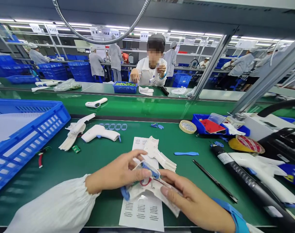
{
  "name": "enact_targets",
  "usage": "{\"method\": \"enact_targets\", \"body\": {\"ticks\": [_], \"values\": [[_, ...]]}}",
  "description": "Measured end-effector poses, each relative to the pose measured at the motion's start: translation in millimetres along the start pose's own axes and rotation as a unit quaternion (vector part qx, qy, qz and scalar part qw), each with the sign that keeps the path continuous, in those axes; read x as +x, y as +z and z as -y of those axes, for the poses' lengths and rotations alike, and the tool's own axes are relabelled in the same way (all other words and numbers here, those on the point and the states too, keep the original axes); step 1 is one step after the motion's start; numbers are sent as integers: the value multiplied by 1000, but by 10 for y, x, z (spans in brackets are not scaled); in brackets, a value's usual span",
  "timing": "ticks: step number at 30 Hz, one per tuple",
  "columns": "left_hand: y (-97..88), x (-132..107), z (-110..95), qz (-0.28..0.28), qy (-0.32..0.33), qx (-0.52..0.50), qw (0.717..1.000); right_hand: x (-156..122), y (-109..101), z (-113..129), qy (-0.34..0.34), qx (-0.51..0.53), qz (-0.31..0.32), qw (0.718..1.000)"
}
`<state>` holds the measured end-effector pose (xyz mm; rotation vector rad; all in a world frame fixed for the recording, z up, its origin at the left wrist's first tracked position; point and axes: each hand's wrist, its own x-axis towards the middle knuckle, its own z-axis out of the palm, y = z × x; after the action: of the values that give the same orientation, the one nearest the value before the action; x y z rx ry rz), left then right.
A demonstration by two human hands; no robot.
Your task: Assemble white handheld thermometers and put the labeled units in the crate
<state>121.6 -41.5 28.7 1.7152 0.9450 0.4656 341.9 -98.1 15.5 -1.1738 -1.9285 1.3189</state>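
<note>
left hand (118, 172) and right hand (192, 199) close together, both clamped on a white plastic thermometer housing (153, 189) above a green bench (106, 158).
the housing is held open in mid-air, with fingertips pressing near a blue part (150, 170) and a red wire (145, 183) inside it. just below lies a printed sheet (140, 212), under a second white shell (159, 153). farther left, an assembled thermometer (100, 133) lies beside a blue crate (23, 136); a co-worker (151, 68) sits across the line.
</note>
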Motion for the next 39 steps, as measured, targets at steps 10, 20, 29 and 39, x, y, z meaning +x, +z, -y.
{"method": "enact_targets", "body": {"ticks": [10,20,29,39], "values": [[184,161,93,39,97,-104,989,-6,-1,-85,-140,-276,-139,941],[216,175,135,-20,63,-159,985,80,40,-119,-187,-313,-205,909],[176,208,210,67,-112,-393,910,128,32,-141,-200,-412,-200,866],[170,209,191,52,-106,-311,943,148,37,-158,-193,-405,-197,872]]}}
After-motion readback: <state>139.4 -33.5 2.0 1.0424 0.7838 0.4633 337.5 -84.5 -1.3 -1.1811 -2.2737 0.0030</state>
